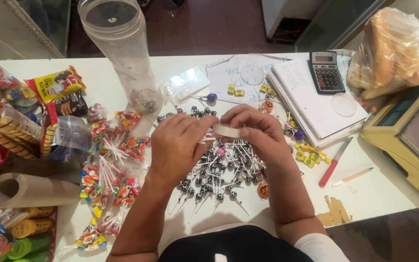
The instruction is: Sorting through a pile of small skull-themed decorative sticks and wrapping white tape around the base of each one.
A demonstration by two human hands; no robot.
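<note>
**candyfan:** Just in front of the spiral notebook (316, 99), both hands meet over the heap of black-and-white lollipops (214, 174). Left hand (178, 145) is pinched around a little bunch of white sticks; right hand (258, 133) grips a roll of white tape (226, 130) touching those sticks.

**stickyfingers:** How would they handle?

**candyfan:** Light, I'd say. Stiff thin sticks, hard heads that could crack. Best held by the sticks, near the heads. The tape roll looks light too, and tacky.

**stickyfingers:** Counts?

**candyfan:** One roll, one notebook, one calculator (327, 72) on the notebook. Lollipops are too tangled to count; maybe a few dozen.
</note>
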